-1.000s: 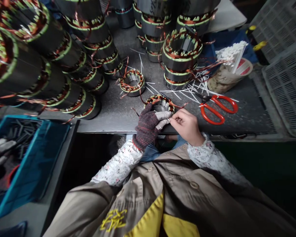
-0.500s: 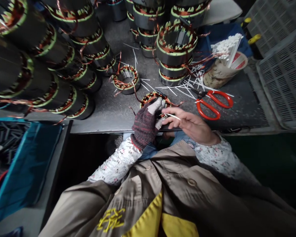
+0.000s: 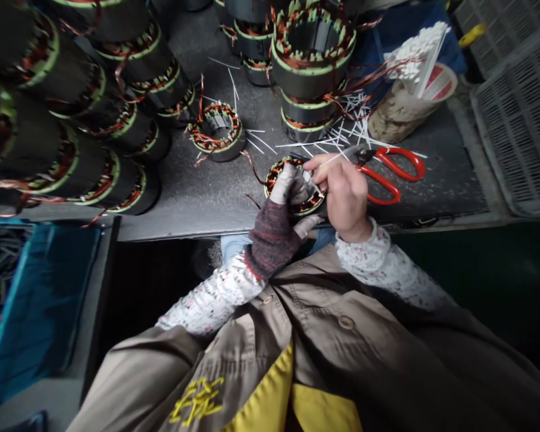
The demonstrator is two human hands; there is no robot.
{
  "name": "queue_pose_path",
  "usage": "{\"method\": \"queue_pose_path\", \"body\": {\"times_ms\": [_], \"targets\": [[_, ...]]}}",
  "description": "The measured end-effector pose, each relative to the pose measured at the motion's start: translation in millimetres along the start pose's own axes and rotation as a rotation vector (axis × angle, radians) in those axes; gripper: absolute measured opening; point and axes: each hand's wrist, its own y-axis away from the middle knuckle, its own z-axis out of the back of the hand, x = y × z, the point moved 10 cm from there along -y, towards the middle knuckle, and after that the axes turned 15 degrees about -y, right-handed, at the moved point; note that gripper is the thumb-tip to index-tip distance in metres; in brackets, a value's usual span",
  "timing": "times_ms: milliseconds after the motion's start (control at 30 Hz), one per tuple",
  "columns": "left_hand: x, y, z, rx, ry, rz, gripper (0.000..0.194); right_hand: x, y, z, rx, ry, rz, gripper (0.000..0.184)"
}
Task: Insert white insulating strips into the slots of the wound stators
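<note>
A small motor stator (image 3: 293, 185) with copper windings lies at the near edge of the dark bench (image 3: 207, 186). My left hand (image 3: 281, 216), in a dark knitted glove with pale fingertips, is closed on the stator's rim, fingers reaching into its bore. My bare right hand (image 3: 342, 192) hovers over the stator's right side, fingers pinched on a thin white strip (image 3: 330, 159) that points up and to the right. Red-handled scissors (image 3: 389, 171) lie just right of that hand.
Rows of larger stators (image 3: 94, 120) are stacked at left and behind, with one loose stator (image 3: 216, 129) nearby. White strips (image 3: 342, 129) litter the bench beside a cup (image 3: 409, 102) full of them. A blue bin (image 3: 40, 300) sits at lower left, grey crates (image 3: 517, 120) at right.
My right hand has gone from below the stator up over its right side, turning the white strip upward. My left fingers have moved deeper onto the stator. The view has shifted.
</note>
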Motion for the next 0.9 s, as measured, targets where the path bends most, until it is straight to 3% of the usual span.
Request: {"method": "queue_pose_path", "body": {"times_ms": [67, 133, 233, 300, 433, 600, 667, 767, 800, 900], "targets": [[0, -1, 18.6, -0.029, -0.035, -0.062, 0.074, 2, 15, -6, 0.160, 0.305, 0.106, 0.042], [-4, -3, 34.2, -0.028, -0.221, -0.205, 0.060, -5, 29, -6, 0.284, 0.509, 0.133, 0.030], [-3, -9, 34.9, 0.120, -0.492, -0.410, 0.033, -17, 35, 1, 0.328, 0.521, 0.116, 0.011], [4, -16, 27.5, 0.268, -0.550, -0.481, 0.033, -20, 32, 4, 0.323, 0.440, 0.120, 0.005], [14, -36, 16.4, 0.434, -0.429, -0.535, 0.035, -20, 29, 3, 0.292, 0.340, 0.127, 0.007], [13, -41, 14.4, 0.425, -0.228, -0.577, 0.030, 0, 31, 7, 0.263, 0.399, 0.182, 0.008], [14, -38, 20.2, 0.365, -0.112, -0.581, 0.028, 17, 20, 37, 0.091, 0.427, 0.289, 0.014], [21, -37, 24.9, 0.291, 0.072, -0.555, 0.025, 32, -12, 114, -0.324, 0.528, 0.394, 0.012], [22, -36, 22.6, 0.289, 0.098, -0.563, 0.025, 29, -28, 137, -0.409, 0.580, 0.387, 0.008], [20, -33, 15.5, 0.233, 0.071, -0.606, 0.025, 13, -79, 187, -0.497, 0.716, 0.321, 0.016]]}}
